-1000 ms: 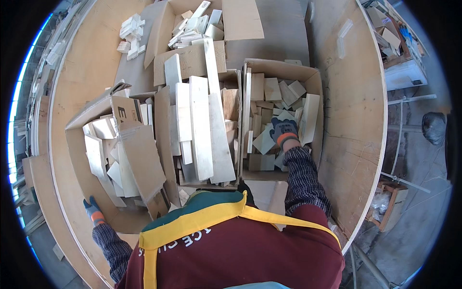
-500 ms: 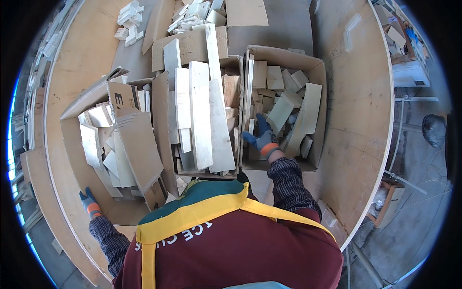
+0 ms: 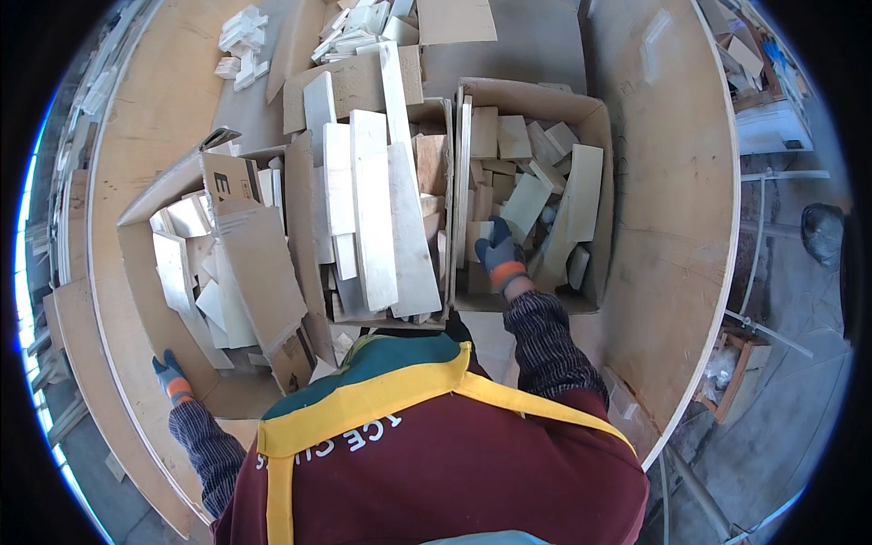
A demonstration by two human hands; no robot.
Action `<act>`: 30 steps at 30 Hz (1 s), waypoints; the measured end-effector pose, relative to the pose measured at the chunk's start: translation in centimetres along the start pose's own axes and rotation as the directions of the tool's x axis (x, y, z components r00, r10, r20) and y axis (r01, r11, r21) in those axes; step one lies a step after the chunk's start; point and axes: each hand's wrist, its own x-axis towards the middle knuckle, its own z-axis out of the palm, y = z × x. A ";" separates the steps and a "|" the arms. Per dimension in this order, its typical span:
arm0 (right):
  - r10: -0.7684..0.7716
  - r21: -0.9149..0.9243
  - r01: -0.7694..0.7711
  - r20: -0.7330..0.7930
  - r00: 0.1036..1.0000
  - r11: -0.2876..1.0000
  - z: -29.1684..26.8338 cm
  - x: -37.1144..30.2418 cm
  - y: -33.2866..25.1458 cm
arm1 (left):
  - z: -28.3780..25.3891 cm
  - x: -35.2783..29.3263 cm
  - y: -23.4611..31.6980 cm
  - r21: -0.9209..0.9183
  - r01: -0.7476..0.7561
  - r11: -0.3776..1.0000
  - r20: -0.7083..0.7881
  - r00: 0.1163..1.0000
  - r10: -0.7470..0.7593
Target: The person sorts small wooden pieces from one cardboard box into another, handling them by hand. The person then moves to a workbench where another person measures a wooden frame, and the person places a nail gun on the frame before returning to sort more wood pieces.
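Observation:
My right hand (image 3: 502, 257), in a grey-blue glove with an orange cuff, reaches into the right cardboard box (image 3: 601, 116). Its fingers have drawn together at a small pale wood block (image 3: 476, 240) near that box's left wall. Wood offcuts of mixed sizes surround it, among them a long board (image 3: 586, 193) leaning on the right side. At the near left corner of the left cardboard box (image 3: 138, 263), my left hand (image 3: 173, 377), gloved alike, grips the wall's upper edge. White offcuts (image 3: 173, 272) lie inside that box.
Between them stands a middle box (image 3: 451, 313) with long boards (image 3: 372, 209) sticking out above its rim. Another carton (image 3: 350, 86) of offcuts is at the back, beside stacked white pieces (image 3: 243, 41). Tall plywood walls (image 3: 677, 227) enclose the boxes on both sides.
My right hand's fingers, spread before, have closed in at the wood block. My left hand stays at the left box's edge. The view has shifted slightly.

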 end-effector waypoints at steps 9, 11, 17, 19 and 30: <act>-0.097 0.401 0.398 -0.593 0.799 0.825 -6.3 3.4 -0.1 | 0.6 0.4 -0.7 0.040 -0.040 0.998 0.006 0.999 0.039; -0.037 0.289 0.264 -0.607 0.794 0.920 -7.0 3.7 0.9 | 1.0 0.0 0.1 0.077 -0.067 0.995 -0.051 0.996 0.071; -0.050 0.612 0.309 -0.402 0.914 0.728 -0.9 0.4 0.5 | -0.3 -3.0 4.6 0.107 0.018 0.994 -0.092 0.996 -0.008; -0.176 0.649 0.391 -0.373 0.911 0.652 0.8 -1.4 -2.3 | -1.2 -3.6 6.3 0.130 0.057 0.990 -0.059 0.997 -0.050; -0.671 0.714 0.381 0.165 0.723 0.587 8.3 -13.8 -23.6 | -8.2 -0.8 13.4 -0.363 -0.137 0.922 0.497 0.808 0.316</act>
